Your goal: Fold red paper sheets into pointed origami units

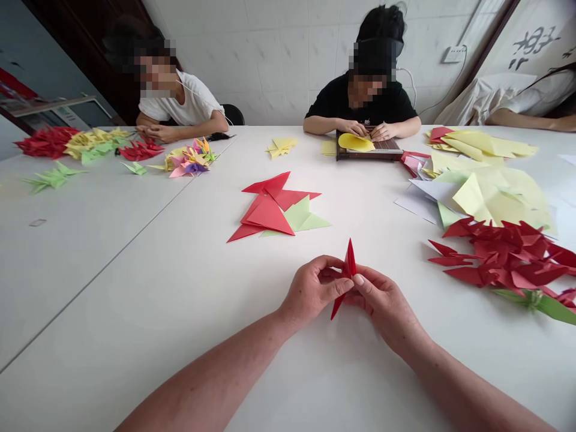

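Between my two hands, above the white table (198, 336), is a narrow piece of folded red paper (350, 257) with pointed ends. One point sticks up and the other slants down below my fingers. My left hand (315, 287) pinches it from the left, thumb in front. From the other side my right hand (377, 297) grips it too, its thumb meeting the left one at the middle. The fingers behind the paper are partly hidden. Beyond my hands lie several folded red sheets (270, 216) and a light green folded sheet (308, 215).
A pile of red folded paper pieces (513, 252) lies at the right, with a green one (551, 305) beside it. Behind are loose yellow sheets (513, 186). Across the table a person in black handles yellow paper (355, 142) on a paper trimmer (384, 149). Colourful folded pieces (191, 159) sit far left.
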`<state>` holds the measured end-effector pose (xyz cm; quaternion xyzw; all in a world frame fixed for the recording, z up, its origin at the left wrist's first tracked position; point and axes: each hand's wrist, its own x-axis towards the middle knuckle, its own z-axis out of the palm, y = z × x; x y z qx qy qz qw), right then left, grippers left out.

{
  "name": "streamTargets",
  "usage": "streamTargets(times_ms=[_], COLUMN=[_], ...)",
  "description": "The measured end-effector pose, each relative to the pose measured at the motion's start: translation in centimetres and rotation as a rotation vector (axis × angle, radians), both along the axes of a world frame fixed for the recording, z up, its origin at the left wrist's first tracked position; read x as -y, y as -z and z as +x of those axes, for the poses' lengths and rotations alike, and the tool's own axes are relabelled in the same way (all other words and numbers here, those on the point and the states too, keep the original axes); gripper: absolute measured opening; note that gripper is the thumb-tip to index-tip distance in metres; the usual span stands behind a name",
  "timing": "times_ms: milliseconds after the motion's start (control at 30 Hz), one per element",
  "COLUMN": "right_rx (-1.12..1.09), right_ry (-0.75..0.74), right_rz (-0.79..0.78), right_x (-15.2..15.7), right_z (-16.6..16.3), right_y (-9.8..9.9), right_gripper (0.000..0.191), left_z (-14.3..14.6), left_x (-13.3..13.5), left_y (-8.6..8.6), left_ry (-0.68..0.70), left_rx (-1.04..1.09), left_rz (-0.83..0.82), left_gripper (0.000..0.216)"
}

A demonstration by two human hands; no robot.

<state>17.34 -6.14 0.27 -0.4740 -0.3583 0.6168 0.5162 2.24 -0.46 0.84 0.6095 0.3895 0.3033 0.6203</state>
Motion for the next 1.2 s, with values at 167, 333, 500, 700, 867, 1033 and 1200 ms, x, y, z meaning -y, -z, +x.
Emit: streamTargets(times_ms=[167,333,500,700,867,1033,1200], right_rx=[0.014,-0.001,-0.044,-0.066,-0.062,-0.052,-0.049], right_ry=[0.019,0.024,0.021,0.021,0.019,0.026,0.029], right_rz=[-0.012,-0.034,-0.041,-0.041,-0.051,-0.058,-0.050], right_x=[0.05,0.20,0.04,0.12,0.05,-0.15,-0.07], right_z=[-0.05,-0.07,0.00,0.08,0.08,0.01,0.03], right_y=[-0.19,-0.55,-0.41,-0.46,-0.50,-0.56,-0.57], right_gripper=[0.039,0.039,0.036,0.038,0.038,0.036,0.036], left_z=[0.00,-0.05,-0.11,-0.08,-0.10,-0.19,-0.08], left_x=[0.06,0.09,0.13,0.00,0.00,0.31,0.50], left_y=[0.06,-0.18,-0.50,-0.52,-0.55,-0.41,-0.37], left_ry=[-0.001,-0.003,-0.011,-0.017,-0.015,-0.044,-0.037], left_rx=[0.011,0.007,-0.020,-0.015,-0.009,0.013,-0.078], left_rz=[0.002,0.012,0.019,0.026,0.048,0.104,0.159], left_gripper=[0.029,0.026,0.021,0.019,0.018,0.027,0.030])
